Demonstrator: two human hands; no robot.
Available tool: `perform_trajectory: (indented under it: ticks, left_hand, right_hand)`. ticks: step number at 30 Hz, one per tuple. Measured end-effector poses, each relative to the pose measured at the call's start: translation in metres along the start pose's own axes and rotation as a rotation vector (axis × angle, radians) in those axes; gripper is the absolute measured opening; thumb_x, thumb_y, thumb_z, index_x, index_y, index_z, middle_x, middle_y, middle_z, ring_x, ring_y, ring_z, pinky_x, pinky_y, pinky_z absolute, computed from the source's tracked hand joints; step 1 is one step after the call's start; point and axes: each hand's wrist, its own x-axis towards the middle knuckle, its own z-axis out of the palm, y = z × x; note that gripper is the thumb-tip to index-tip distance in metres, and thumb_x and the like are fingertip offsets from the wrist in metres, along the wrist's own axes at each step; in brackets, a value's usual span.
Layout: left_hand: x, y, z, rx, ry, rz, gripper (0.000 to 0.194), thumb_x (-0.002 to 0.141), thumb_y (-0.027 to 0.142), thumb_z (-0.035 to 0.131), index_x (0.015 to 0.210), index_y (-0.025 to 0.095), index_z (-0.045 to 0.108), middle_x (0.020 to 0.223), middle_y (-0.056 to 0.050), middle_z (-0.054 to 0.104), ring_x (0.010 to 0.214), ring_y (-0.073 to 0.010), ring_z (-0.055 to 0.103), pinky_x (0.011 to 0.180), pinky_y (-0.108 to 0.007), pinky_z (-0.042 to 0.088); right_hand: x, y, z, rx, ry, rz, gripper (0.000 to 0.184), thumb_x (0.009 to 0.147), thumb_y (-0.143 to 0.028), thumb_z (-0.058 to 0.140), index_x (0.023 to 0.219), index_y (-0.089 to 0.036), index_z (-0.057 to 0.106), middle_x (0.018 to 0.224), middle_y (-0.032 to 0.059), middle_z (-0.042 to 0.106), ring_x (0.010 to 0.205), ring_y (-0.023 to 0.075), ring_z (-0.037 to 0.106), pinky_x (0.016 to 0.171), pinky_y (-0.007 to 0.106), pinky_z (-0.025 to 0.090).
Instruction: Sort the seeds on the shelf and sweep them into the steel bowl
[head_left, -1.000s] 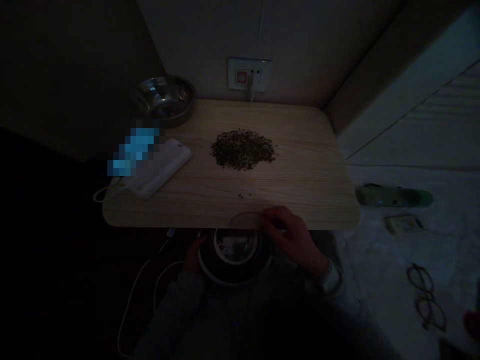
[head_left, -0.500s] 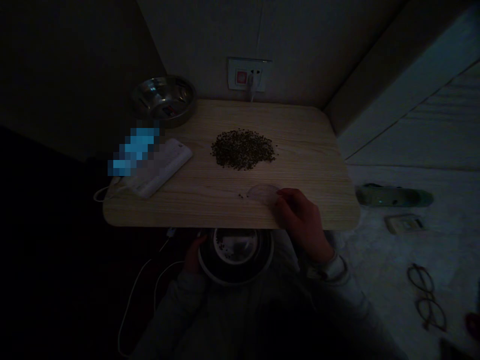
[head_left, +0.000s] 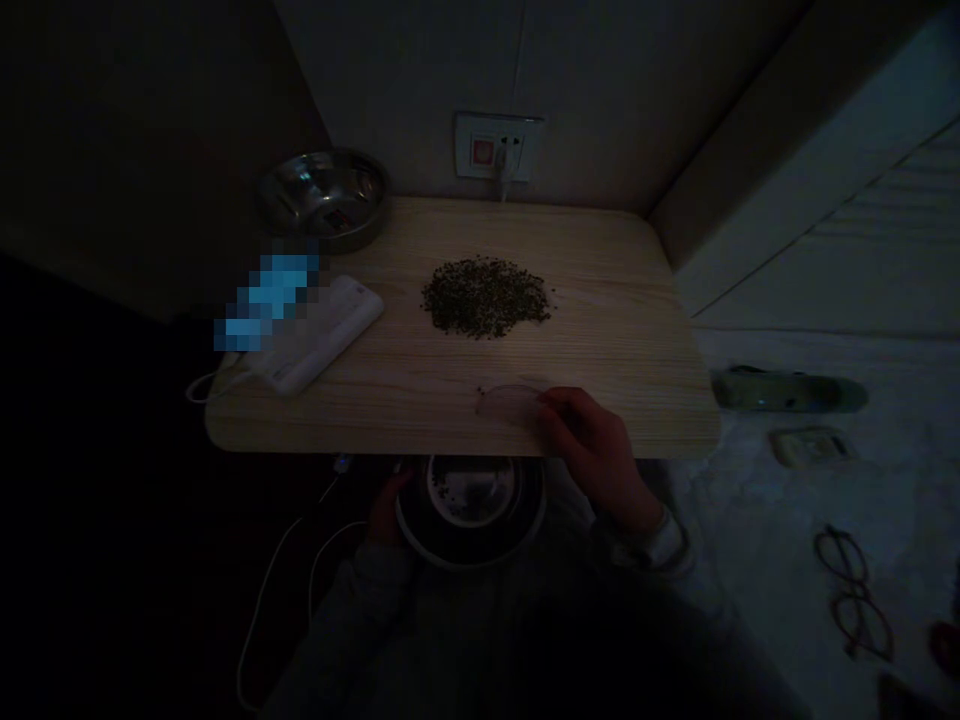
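The scene is very dark. My right hand [head_left: 592,450] pinches a small clear plastic lid [head_left: 508,402] lying flat on the wooden table [head_left: 637,330] near its front edge, beside a few stray seeds. A pile of small dark seeds [head_left: 486,297] lies in the middle of the table. Below the table's front edge my left hand [head_left: 386,510] grips the rim of a dark round bowl [head_left: 469,510] that has some seeds inside.
A steel bowl [head_left: 324,197] stands at the table's back left corner. A white device [head_left: 315,335] with a cable lies at the left. A wall socket [head_left: 498,147] has a plug in it. On the bed at right lie glasses [head_left: 851,590] and small objects.
My right hand carried the clear lid from over the dark bowl up onto the table, then slid it slightly left toward the front edge. The left hand and bowl stayed put.
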Motion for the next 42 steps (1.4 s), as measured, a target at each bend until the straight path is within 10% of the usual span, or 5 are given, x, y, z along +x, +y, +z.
perform_trajectory:
  ticks: [7,42]
  left_hand:
    - [0.005,-0.004,-0.005,0.048,0.162,0.016,0.020,0.052,0.010,0.053,0.038,0.023,0.055,0.050,0.001,0.063,0.082,-0.0240,0.057,0.084,-0.035,0.038]
    - [0.020,-0.014,-0.019,0.082,0.130,0.068,0.022,0.051,0.006,0.052,0.040,0.024,0.057,0.054,0.000,0.064,0.090,-0.0248,0.054,0.089,-0.037,0.033]
  right_hand:
    - [0.000,0.001,0.003,-0.015,-0.017,-0.031,0.018,0.078,-0.028,0.043,0.092,-0.020,0.050,0.080,0.0039,0.058,0.074,0.0167,0.052,0.065,0.030,0.041]
    - [0.003,0.003,0.004,0.012,0.018,-0.055,0.018,0.078,-0.026,0.043,0.094,-0.021,0.050,0.084,0.0032,0.058,0.077,0.0164,0.053,0.068,0.030,0.042]
